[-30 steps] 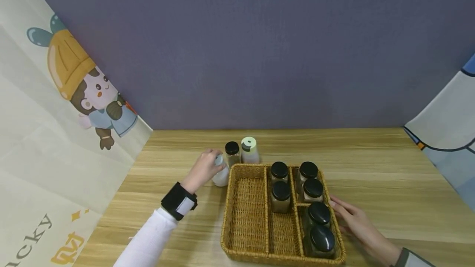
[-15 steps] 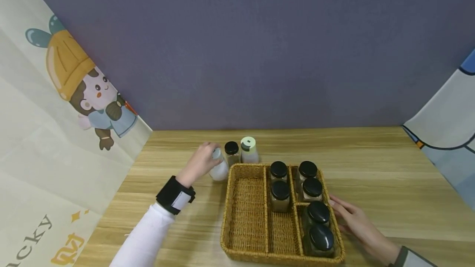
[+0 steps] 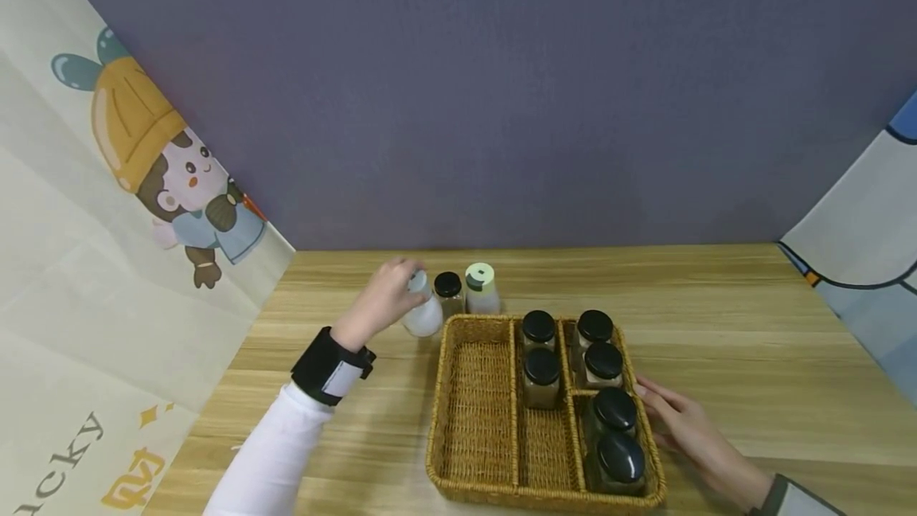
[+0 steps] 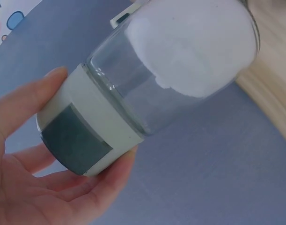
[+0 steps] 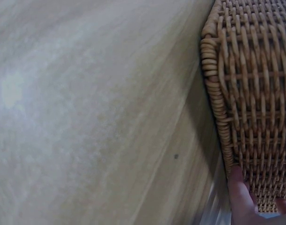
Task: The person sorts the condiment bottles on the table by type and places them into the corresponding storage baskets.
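In the head view my left hand (image 3: 385,299) grips the white-capped top of a glass seasoning jar (image 3: 423,318) left of the wicker basket (image 3: 438,420). Up close, the left wrist view has the thumb and fingers around the pale cap with its dark green patch; white powder fills part of the jar (image 4: 194,47). My right hand (image 3: 684,424) lies against the basket's right outer side, fingers mostly straight. Its fingertips touch the woven wall (image 5: 260,93) in the right wrist view. Whether the held jar touches the table is unclear.
Behind the basket stand a black-lidded jar (image 3: 448,293) and another white-capped jar (image 3: 482,291). Several black-lidded jars (image 3: 542,377) stand in the basket's middle and right compartments. A dark blue-grey wall (image 3: 501,102) rises behind the wooden table (image 3: 344,436).
My left hand has moved a little back, away from me, carrying the white-capped jar with it. The right hand and the basket have stayed in place.
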Motion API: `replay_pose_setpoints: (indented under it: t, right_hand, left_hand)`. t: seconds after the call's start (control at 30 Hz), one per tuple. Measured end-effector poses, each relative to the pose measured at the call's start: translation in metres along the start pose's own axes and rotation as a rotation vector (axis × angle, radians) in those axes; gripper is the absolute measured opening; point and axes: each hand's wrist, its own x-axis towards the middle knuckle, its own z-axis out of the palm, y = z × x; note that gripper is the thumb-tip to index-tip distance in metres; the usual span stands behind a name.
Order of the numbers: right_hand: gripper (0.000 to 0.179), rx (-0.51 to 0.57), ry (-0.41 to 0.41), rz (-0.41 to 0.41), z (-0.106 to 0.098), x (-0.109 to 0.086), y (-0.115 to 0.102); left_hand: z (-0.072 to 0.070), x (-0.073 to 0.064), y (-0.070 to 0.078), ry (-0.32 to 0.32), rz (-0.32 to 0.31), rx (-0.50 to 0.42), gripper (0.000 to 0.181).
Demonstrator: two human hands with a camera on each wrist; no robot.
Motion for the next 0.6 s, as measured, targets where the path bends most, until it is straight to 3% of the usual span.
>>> replay_pose_setpoints:
  t: [0.6]
  right_hand:
    - [0.063, -0.022, -0.002, 0.007, 0.000, -0.001, -0.001]
  left_hand:
    - [-0.012, 0.006, 0.027, -0.077, 0.028, 0.037, 0.041]
